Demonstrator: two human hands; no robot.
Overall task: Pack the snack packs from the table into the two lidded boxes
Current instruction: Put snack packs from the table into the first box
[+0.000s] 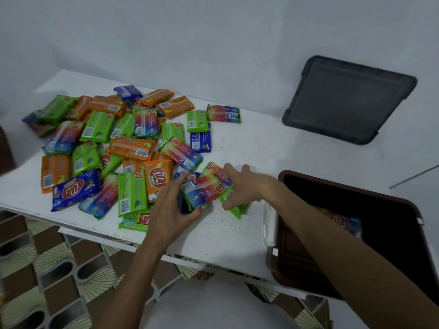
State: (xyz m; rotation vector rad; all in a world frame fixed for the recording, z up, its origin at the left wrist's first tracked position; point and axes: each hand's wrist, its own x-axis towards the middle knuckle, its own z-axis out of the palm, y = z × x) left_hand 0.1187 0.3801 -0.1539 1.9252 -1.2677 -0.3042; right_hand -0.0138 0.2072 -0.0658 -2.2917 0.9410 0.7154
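Several snack packs (pixel 111 143) in green, orange, blue and rainbow wrappers lie heaped over the left half of the white table (pixel 240 231). My left hand (pixel 169 205) grips a rainbow pack (pixel 204 192) at the table's front middle, with a dark blue pack under it. Right beside it, my right hand (pixel 242 186) holds a green pack (pixel 234 205) and touches another rainbow pack. A dark brown box (pixel 351 188) stands open at the right, my right forearm crossing over it. One rainbow pack (pixel 342 220) lies inside.
A dark grey lid (pixel 349 98) leans against the white wall at the back right. The table's front edge runs close to my body, with a patterned tile floor (pixel 47 269) below at the left. Walls close off the back and left.
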